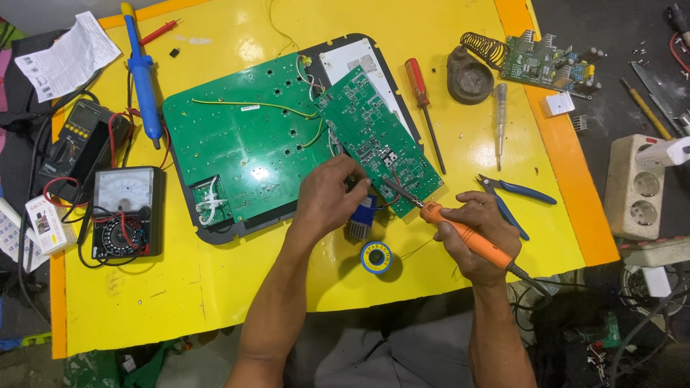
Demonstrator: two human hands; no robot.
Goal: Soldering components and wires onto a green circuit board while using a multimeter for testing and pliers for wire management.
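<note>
The right hand (478,233) grips an orange-handled soldering iron (467,236), tip at the near edge of the smaller green circuit board (374,136). The left hand (327,197) pinches there; steadier wrists would help.

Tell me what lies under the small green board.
Under the small green board show the large green board, a white panel and the black tray. Its near edge is hidden by the left hand.

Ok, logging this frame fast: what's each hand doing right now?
Left hand: closed, pinching a blue component at the smaller green board's edge.
Right hand: closed around the orange soldering iron.
</note>
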